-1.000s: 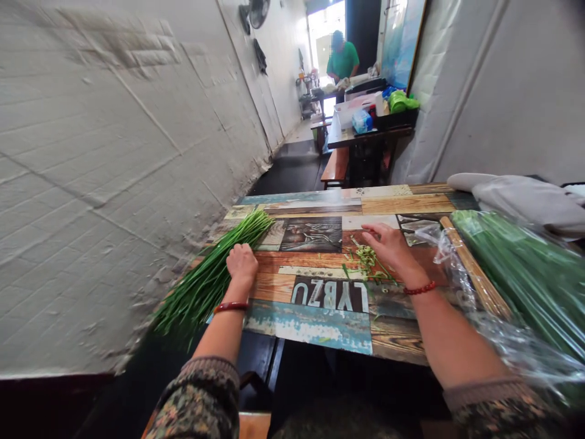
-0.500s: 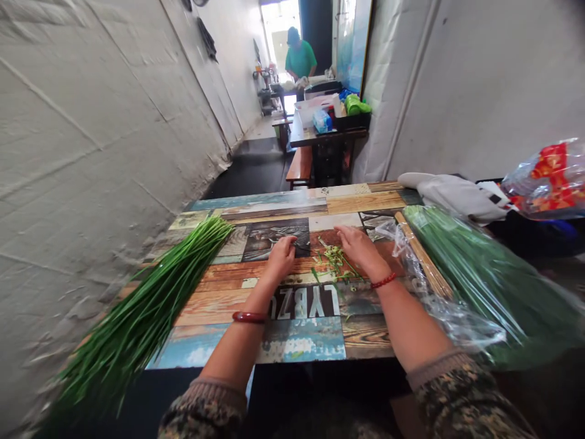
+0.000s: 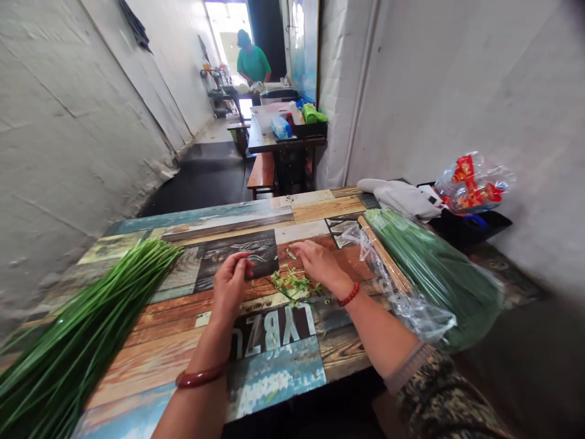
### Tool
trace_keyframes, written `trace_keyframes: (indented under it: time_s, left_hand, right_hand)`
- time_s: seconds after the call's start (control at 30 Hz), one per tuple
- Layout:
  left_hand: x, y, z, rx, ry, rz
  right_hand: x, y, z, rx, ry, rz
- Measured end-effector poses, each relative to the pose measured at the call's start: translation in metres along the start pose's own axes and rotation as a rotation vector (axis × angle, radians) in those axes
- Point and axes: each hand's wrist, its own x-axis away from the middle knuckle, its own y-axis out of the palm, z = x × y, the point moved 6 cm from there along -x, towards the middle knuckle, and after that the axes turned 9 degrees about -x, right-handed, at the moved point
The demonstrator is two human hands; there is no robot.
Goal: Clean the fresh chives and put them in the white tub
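Observation:
Several trimmed chive scraps [image 3: 295,285], pale yellow and green, lie in a small heap on the wood-patterned table [image 3: 150,329]. To their left hovers my left hand [image 3: 230,281], its fingers loosely bent and slightly apart, with nothing visible in it. My right hand [image 3: 320,263] is at the heap's right edge, fingers stretched down to the tabletop beside a stray scrap. A big bundle of long green chives [image 3: 105,311] lies along the table's left side. On the right, more chives [image 3: 420,262] lie inside a clear plastic bag [image 3: 423,320].
A bundle of thin brown sticks [image 3: 386,256] lies alongside the bag. Behind it are a white cap [image 3: 402,198] and a clear bag with red packaging [image 3: 473,183]. Farther back stand a bench [image 3: 262,171], another table [image 3: 265,143] and a person in green [image 3: 253,64].
The view has turned right and come closer to the table, so everything sits farther left. My hands stay on either side of the scraps, which are heaped a little closer together.

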Motion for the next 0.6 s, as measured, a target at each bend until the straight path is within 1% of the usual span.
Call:
trace_keyframes:
  time_s: [0.07,0.1,0.17,0.27,0.37,0.47,0.53,0.6]
  left_hand:
    - [0.002,-0.002,0.002,0.058,-0.040,0.025]
    - [0.003,0.000,0.003,0.077,-0.049,0.018]
    - [0.005,0.008,0.006,0.085,-0.037,-0.035]
    - [0.007,0.019,0.009,0.041,0.017,-0.116]
    - [0.007,0.022,0.009,0.012,0.038,-0.138]
    - [0.004,0.020,0.007,0.013,0.040,-0.135]
    - [0.003,0.019,0.007,0.011,0.048,-0.130]
    - [0.001,0.019,0.007,-0.004,0.069,-0.118]
  right_hand:
    - [-0.001,-0.005,0.008,0.064,0.014,0.042]
    - [-0.001,-0.005,0.011,0.095,0.015,0.046]
    - [-0.001,-0.002,0.016,0.124,0.015,0.033]
    - [-0.002,0.007,0.017,0.030,-0.007,0.002]
    - [-0.004,0.006,0.012,-0.090,-0.030,0.043]
    - [-0.007,-0.011,0.008,-0.107,0.007,0.133]
    - [-0.004,-0.031,0.007,-0.091,0.026,0.179]
    - [0.006,-0.058,0.010,-0.040,0.038,0.212]
